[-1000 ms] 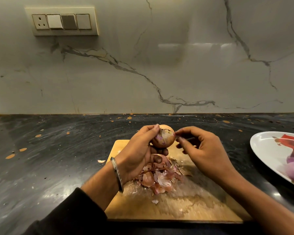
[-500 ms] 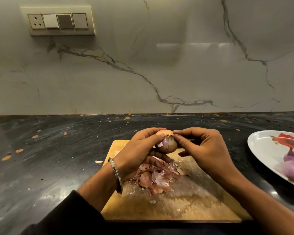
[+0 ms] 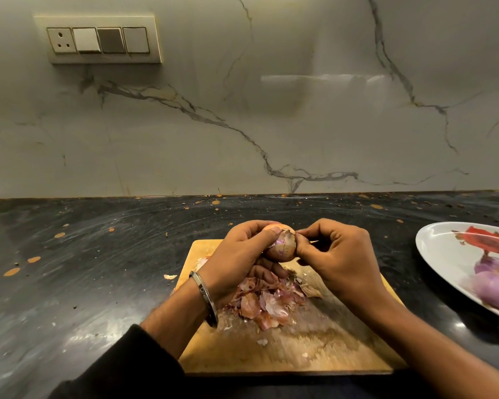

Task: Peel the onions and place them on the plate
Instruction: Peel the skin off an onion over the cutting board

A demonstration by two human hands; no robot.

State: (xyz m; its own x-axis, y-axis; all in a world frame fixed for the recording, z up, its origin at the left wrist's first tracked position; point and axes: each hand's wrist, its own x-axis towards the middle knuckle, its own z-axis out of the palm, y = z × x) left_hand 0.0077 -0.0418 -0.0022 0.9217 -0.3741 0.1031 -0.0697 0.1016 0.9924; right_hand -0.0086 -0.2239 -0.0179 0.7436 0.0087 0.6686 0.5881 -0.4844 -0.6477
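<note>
A small onion (image 3: 283, 245), partly purple where skin is gone, is held above the wooden cutting board (image 3: 314, 349). My left hand (image 3: 236, 260) grips it from the left, fingers curled under and over it. My right hand (image 3: 337, 254) pinches the skin at the onion's top right with thumb and forefinger. A thin dark object, perhaps a knife, shows only as a sliver inside my right hand. At the right edge a white plate (image 3: 438, 246) with a red print holds peeled purple onions (image 3: 493, 286).
A pile of loose onion skins (image 3: 267, 302) lies on the board under my hands. One scrap of skin (image 3: 170, 276) sits on the dark countertop (image 3: 84, 269) left of the board. The marble wall with a switch panel (image 3: 98, 40) stands behind.
Both hands have turned the onion, so more purple flesh faces me. My right thumb and forefinger have closed onto the skin at its top. The hands stay over the board.
</note>
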